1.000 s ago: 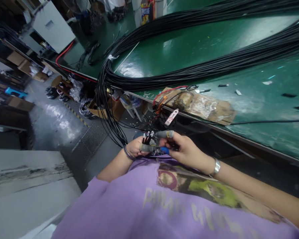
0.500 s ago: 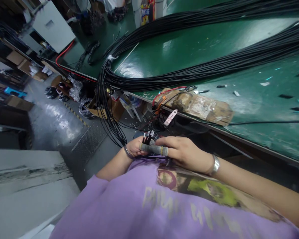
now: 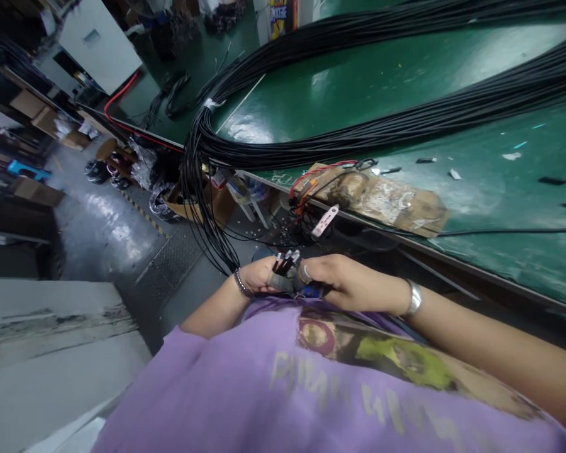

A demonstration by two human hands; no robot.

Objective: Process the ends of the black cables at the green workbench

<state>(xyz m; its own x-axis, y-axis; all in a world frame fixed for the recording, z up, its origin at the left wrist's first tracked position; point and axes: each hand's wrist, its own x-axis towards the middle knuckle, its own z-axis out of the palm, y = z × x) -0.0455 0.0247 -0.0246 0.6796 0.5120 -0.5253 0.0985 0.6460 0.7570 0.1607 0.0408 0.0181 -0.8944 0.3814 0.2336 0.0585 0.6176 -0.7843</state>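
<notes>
Several black cables with pale stripped tips stick up from my left hand, which is closed around them near my lap. Grey tape or a finger cover wraps its thumb. Right beside it, my right hand is closed, its covered fingers pressed together against the left thumb and the cable ends. Something blue shows on or by its thumb. What lies between those fingertips is hidden. From the left wrist the cables run up to a large black cable bundle, tied with a white band, on the green table.
A worn taped wooden board lies along the table edge, with a white power strip hanging below. Cable scraps lie at right. Beneath the table stands a cardboard box. A white surface is at left.
My right fingers first spread apart, then stretched over the left thumb, and now are drawn together against it. My left hand keeps its hold on the cables, almost in place.
</notes>
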